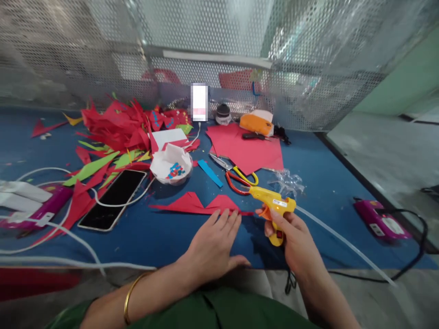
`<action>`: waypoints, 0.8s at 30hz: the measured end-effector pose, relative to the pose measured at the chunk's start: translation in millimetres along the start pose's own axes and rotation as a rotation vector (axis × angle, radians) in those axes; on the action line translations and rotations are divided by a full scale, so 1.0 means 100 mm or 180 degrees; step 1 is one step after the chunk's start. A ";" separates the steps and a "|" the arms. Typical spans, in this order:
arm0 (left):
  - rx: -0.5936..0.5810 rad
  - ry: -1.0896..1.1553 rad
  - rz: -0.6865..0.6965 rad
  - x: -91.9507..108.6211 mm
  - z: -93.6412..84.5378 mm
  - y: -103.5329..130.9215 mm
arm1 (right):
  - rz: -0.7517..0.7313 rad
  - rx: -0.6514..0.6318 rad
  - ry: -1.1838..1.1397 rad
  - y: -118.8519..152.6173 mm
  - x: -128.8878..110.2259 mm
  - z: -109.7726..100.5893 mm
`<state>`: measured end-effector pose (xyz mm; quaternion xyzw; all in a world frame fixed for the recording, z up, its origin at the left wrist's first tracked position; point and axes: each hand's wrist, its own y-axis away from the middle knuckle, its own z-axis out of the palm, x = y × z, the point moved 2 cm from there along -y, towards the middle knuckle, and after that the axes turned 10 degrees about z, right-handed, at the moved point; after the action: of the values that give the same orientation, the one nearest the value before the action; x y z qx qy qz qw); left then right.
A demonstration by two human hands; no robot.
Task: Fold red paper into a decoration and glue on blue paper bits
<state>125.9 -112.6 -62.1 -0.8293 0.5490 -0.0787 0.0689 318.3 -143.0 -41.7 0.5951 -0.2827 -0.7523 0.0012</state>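
My left hand [216,242] lies flat with its fingers stretched out, the fingertips resting on the lower edge of a folded red paper piece [192,204]. Wrapped round the handle of a yellow hot glue gun [270,198] is my right hand [297,235]. A long clear glue stick [329,233] sticks out of the gun's back end. The gun's nozzle points left, close to the scissors [236,176] with red and yellow handles. Left of the scissors is a blue paper strip [210,173].
A white paper bowl [187,164] holds small blue and red bits. Red and green scraps [116,121] pile up at the back left, near a phone [115,198] and white cables. Red sheets [257,153] lie behind the scissors. A purple box [380,219] sits right; perforated metal mesh [212,32] stands behind.
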 end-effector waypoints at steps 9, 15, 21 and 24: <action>-0.0322 0.0583 -0.0076 -0.11 -0.02 0.00 | 0.0200 -0.0308 -0.0370 -0.23 0.02 0.18; -0.0260 0.0526 -0.0054 -0.10 -0.04 0.01 | 0.0141 -0.0260 -0.0338 -0.21 0.06 0.18; -0.0201 0.0482 -0.0053 -0.08 -0.05 -0.01 | 0.0134 -0.0305 -0.0355 -0.21 0.05 0.20; -0.0194 0.0411 -0.0039 -0.08 -0.07 -0.04 | 0.0114 -0.0309 -0.0308 -0.21 0.06 0.20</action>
<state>124.9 -104.3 -55.1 -0.8275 0.5494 -0.1157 0.0076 305.2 -119.0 -53.6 0.5522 -0.2563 -0.7928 0.0299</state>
